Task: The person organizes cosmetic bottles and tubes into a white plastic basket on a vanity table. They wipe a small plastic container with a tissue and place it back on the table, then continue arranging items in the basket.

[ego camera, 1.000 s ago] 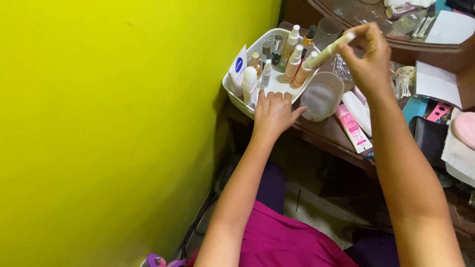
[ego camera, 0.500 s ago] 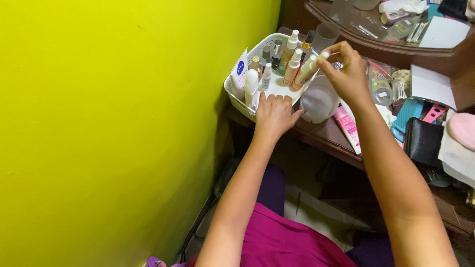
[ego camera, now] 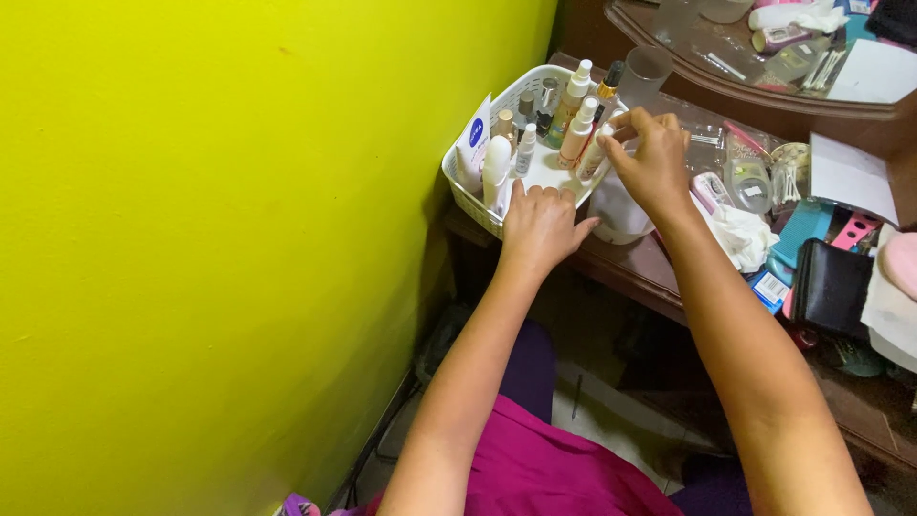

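Right hand [ego camera: 652,158] pinches a pale spray bottle [ego camera: 594,158] at the white basket [ego camera: 468,196] edge; left hand [ego camera: 540,225], fingers loosely curled, rests on the near rim, grasping nothing.

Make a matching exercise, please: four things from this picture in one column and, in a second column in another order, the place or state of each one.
Things:
1. left hand
2. right hand
3. wallet
4. tumbler

Places or states:
A. lies flat, black, on the table's right part
B. rests on the near rim of the white basket
C. stands empty behind the basket
D. holds a pale bottle at the basket's right edge

Pairs: 1-B, 2-D, 3-A, 4-C
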